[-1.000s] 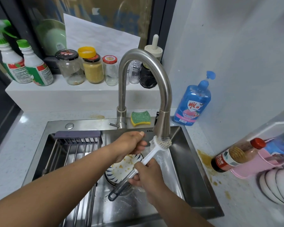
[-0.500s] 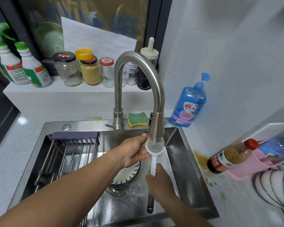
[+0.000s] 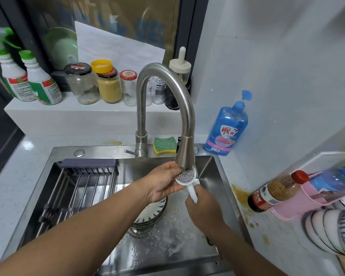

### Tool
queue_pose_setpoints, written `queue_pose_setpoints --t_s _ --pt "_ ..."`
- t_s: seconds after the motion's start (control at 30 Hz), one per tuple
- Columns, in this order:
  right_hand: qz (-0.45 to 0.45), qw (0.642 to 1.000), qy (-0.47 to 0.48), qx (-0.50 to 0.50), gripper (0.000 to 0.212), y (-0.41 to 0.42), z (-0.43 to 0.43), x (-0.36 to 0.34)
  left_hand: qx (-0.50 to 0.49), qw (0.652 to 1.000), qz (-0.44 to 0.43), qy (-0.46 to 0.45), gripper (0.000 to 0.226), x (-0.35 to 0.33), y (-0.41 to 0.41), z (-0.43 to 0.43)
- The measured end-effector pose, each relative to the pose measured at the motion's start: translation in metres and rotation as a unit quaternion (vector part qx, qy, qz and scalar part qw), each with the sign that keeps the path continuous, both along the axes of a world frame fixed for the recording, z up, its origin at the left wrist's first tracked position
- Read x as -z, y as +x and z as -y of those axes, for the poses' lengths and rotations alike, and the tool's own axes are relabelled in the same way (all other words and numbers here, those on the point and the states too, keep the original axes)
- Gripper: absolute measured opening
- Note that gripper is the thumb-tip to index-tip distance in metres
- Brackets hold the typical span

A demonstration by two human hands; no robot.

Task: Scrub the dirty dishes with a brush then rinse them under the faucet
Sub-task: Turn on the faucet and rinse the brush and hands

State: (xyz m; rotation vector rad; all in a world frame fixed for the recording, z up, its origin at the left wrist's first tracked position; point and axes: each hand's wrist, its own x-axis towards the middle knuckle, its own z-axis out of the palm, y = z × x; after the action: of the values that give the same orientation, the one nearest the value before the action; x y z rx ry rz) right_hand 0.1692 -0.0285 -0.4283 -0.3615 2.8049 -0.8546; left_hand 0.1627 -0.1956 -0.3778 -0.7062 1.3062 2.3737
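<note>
Ideally centring bristles under the faucet (image 3: 184, 152): right hand (image 3: 204, 208) is clamping the brush (image 3: 185, 176) handle, left hand (image 3: 161, 184) is cupping its head

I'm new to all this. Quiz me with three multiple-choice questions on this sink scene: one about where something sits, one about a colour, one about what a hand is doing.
1. Where is the green sponge?
A. in the drying rack
B. on the sink rim beside the faucet
C. on the jar shelf

2. What colour is the pump bottle by the wall?
A. green
B. pink
C. blue

3. What is the right hand doing?
A. gripping the brush handle
B. holding a plate
C. resting flat on the counter

Answers: B, it lies behind the basin, just right of the faucet's base; C, its body and pump are blue; A, its fingers curl round the white handle.
</note>
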Motion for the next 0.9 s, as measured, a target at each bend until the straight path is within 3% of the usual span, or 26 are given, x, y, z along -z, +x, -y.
queue_pose_setpoints --t_s 0.03,0.1,0.17,0.3,0.43,0.47,0.57,0.73,0.9 --pt "0.029 0.998 -0.051 0.001 0.006 -0.002 0.000 -0.005 0.007 1.000 -0.007 0.004 0.011 0.000 0.003 -0.002" --pt "0.059 0.991 -0.117 -0.011 0.023 -0.009 0.001 -0.014 0.017 0.999 -0.017 0.022 0.006 0.002 0.008 -0.001" --pt "0.068 0.988 -0.131 -0.036 0.026 -0.015 0.000 -0.023 0.014 0.999 -0.022 0.045 0.023 0.005 0.014 0.001" --pt "0.057 0.992 -0.055 -0.094 0.025 -0.026 0.000 -0.037 -0.010 0.998 -0.043 0.047 0.055 0.005 0.022 0.004" --pt "0.015 0.988 0.013 -0.156 0.027 -0.038 0.005 -0.048 -0.034 0.998 -0.050 0.002 0.059 0.004 0.023 -0.004" --pt "0.015 0.987 0.019 -0.159 0.025 -0.041 0.005 -0.050 -0.047 0.998 -0.044 -0.001 0.059 0.002 0.023 -0.006" --pt "0.025 0.987 0.007 -0.160 0.018 -0.047 -0.002 -0.051 -0.094 0.995 -0.011 0.022 0.032 -0.001 0.022 -0.010" --pt "0.028 0.985 -0.021 -0.166 0.022 -0.052 -0.018 -0.043 -0.143 0.985 0.052 0.083 0.050 0.000 0.022 -0.010" --pt "0.068 0.987 -0.050 -0.137 0.026 -0.053 -0.028 -0.041 -0.123 0.992 0.030 0.014 0.036 0.005 0.022 -0.009"
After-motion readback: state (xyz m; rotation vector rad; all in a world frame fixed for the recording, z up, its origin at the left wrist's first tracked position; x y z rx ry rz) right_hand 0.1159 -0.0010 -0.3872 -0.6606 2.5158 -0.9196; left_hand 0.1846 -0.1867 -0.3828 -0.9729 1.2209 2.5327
